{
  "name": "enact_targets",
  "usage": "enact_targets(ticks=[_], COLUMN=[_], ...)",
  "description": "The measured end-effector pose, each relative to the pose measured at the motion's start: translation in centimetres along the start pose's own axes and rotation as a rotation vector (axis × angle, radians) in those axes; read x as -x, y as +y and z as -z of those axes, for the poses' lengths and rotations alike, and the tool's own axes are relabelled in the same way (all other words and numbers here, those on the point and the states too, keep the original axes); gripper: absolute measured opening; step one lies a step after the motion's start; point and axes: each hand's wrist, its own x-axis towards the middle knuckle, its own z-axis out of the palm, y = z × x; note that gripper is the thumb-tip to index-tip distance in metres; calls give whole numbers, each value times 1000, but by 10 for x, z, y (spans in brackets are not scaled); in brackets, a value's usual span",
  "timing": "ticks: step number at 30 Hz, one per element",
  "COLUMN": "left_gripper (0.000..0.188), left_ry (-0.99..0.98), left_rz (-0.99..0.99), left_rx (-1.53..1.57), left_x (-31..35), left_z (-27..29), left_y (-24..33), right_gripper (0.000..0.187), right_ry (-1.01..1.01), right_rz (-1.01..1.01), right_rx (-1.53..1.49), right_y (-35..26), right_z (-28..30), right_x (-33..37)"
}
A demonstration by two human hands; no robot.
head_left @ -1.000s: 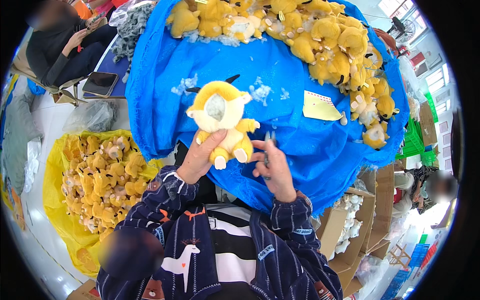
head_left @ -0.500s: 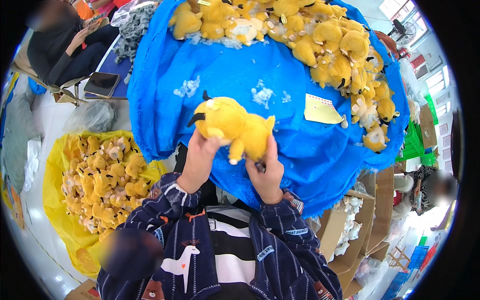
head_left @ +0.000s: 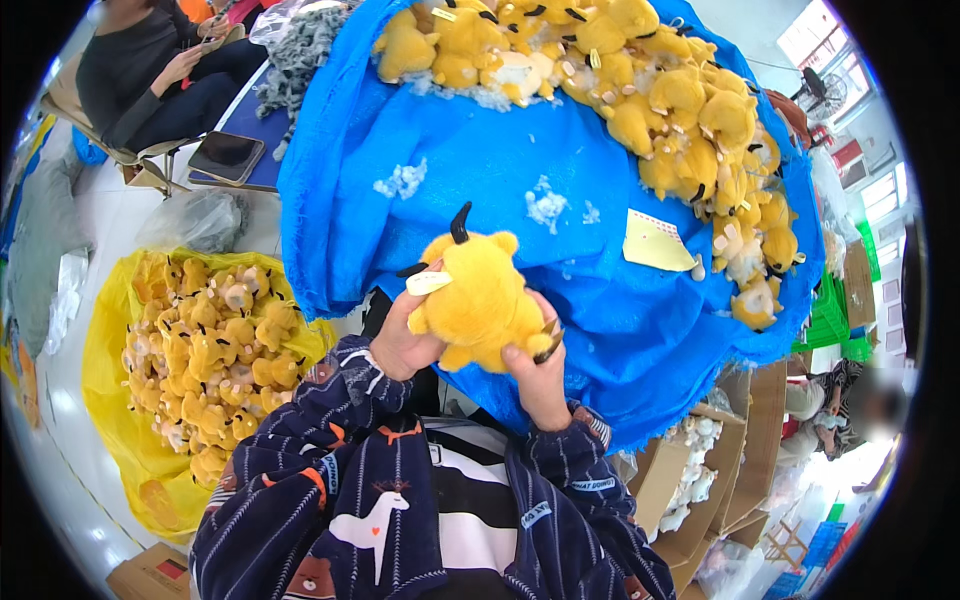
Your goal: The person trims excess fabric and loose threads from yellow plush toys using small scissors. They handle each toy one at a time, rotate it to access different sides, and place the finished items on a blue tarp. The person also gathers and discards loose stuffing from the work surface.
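A yellow plush toy [head_left: 478, 300] with black, pointed tips and a white label is held up between my two hands, over the near edge of the blue sheet [head_left: 470, 155]. My left hand [head_left: 408, 338] grips its left side, close to the label. On its lower right, my right hand [head_left: 540, 378] is closed, thumb in front. A small dark, metallic-looking thing [head_left: 548, 343] shows in that right hand; its kind is partly hidden. White stuffing tufts [head_left: 546, 204] and a pale yellow paper slip [head_left: 655, 240] lie on the sheet beyond the toy.
Similar plush toys [head_left: 680, 100] are heaped along the sheet's far and right sides. A yellow bag [head_left: 110, 375] full of them stands at lower left. Cardboard boxes [head_left: 735, 450] with white plush pieces are at right. A phone [head_left: 227, 158] and a seated person [head_left: 140, 70] are at upper left.
The plush toy has been turned from lying sideways to more upright, its label now facing me. Both hands have shifted their hold on it. The whole view has moved slightly.
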Motion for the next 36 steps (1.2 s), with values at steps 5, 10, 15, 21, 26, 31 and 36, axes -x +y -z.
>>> enact_targets(ticks=[5, 10, 15, 21, 26, 31, 36], left_gripper=[40, 36, 42, 41, 29, 21, 59], left_ry=[147, 466, 1013, 280, 227, -290, -553], left_rz=[-78, -294, -523, -576, -426, -266, 20], left_rx=[-776, -1360, -2727, -2382, -2626, -2209, -1882], left_x=[11, 69, 120, 9, -72, -77, -85], left_z=[-27, -97, -99, -81, -28, -16, -76], left_y=[31, 110, 164, 108, 91, 66, 47], right_gripper=[61, 36, 27, 29, 20, 25, 31], right_ry=[-121, -50, 145, 153, 5, -218, -23], right_rz=[-279, -28, 368, 474, 373, 165, 94], right_rx=[-111, 434, 827, 1313, 1211, 907, 895], right_y=[-8, -21, -57, -29, -22, -45, -50], right_z=[-4, 21, 23, 19, 39, 49, 72], right_x=[-3, -28, -74, -132, -123, -76, -41])
